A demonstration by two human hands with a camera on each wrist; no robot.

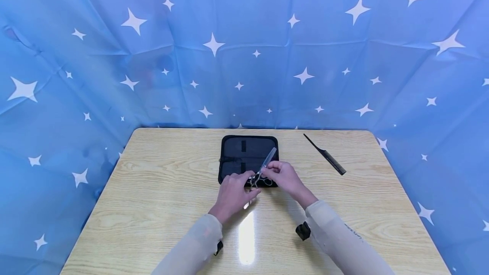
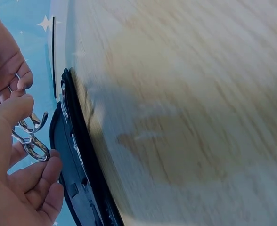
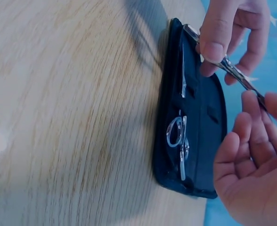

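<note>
A pair of silver scissors (image 1: 269, 155) is held in both hands above a black case (image 1: 230, 150) on the table. My left hand (image 1: 231, 193) grips them at the finger rings, with thumb and fingers about the handles (image 2: 31, 140). The right hand (image 1: 285, 177) pinches the blade part (image 3: 236, 74) between thumb and fingertips. The case lies open below the hands. Inside it, a second pair of scissors (image 3: 182, 136) rests along the near side, with another slim metal piece (image 3: 183, 77) beyond it; its kind is unclear.
A black rat-tail comb (image 1: 331, 160) lies on the wooden table (image 1: 164, 190), right of the case. Behind the table hangs a blue curtain (image 1: 252, 20) with white stars. Black camera straps (image 1: 303, 231) sit at the wrists.
</note>
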